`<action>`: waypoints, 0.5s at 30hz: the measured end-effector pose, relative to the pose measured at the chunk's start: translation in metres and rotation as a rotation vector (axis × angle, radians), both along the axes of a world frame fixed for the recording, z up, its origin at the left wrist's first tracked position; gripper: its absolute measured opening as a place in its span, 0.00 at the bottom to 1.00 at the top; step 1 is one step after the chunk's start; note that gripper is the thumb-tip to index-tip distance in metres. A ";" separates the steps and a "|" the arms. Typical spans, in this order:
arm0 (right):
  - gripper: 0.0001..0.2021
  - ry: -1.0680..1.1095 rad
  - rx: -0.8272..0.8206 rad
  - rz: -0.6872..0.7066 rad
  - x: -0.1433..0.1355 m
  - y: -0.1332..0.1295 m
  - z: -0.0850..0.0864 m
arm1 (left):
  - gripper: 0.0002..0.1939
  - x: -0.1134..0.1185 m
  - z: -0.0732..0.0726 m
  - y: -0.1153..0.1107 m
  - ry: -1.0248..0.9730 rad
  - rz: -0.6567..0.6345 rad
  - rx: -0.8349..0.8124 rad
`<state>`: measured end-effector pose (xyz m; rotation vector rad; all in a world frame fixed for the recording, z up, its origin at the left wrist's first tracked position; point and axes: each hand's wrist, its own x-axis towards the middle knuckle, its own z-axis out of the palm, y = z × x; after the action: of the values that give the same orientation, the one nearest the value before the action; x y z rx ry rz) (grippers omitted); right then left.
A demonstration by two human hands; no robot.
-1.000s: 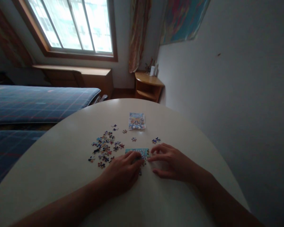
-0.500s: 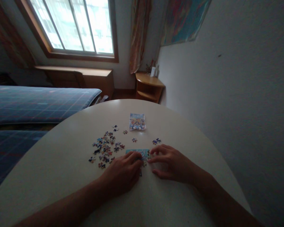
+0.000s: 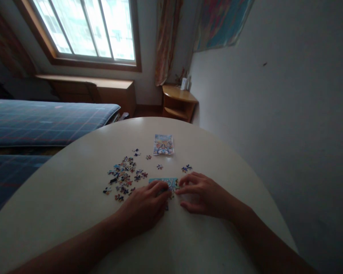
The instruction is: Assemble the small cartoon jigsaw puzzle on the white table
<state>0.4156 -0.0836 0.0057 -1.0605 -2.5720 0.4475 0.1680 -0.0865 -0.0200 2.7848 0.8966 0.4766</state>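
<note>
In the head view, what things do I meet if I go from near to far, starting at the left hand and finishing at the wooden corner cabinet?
Left hand → lone puzzle piece → printed packet → table's far edge → wooden corner cabinet.

Table (image 3: 214, 243): plain off-white. Pieces (image 3: 122, 174), left: mixed, mostly dark blue to black, with flecks of light blue, red and tan. Two pieces at right (image 3: 186, 168) showed dark blue. Puzzle (image 3: 166, 180) was turquoise along its far edge, whitish patterning nearer, yellow-green at right. Packet (image 3: 163, 144), far: pale blue and white, orange-brown across the middle. Mattress (image 3: 45, 121), far left, was blue plaid, lined red and white. Curtains (image 3: 166, 45): orange-brown, patterned. Poster (image 3: 223, 24), far right, was teal streaked with pink.
</note>
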 end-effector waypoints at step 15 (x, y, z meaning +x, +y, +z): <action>0.07 0.122 -0.072 -0.117 0.003 0.009 -0.011 | 0.14 -0.001 -0.004 0.001 -0.017 -0.014 0.058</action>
<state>0.4186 -0.0751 -0.0056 -1.1632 -2.3891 0.5601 0.1667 -0.0858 -0.0238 2.8321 0.8731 0.5316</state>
